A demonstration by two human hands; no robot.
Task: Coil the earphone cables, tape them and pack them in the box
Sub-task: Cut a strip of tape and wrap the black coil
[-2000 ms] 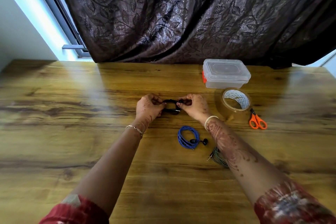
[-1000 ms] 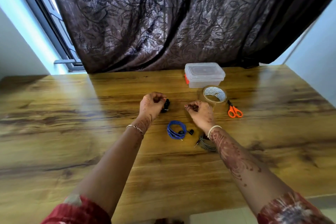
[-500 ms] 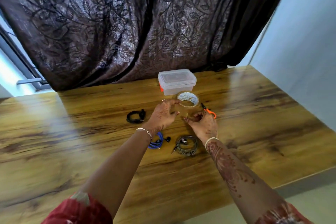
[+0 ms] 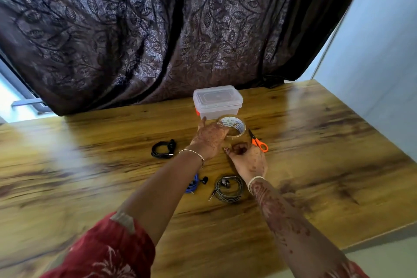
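The left hand [image 4: 209, 140], stretched forward, lies palm down with its thumb spread wide; the right hand [image 4: 249, 160] sits just beside it, fingers [image 4: 240, 148] curled inward.
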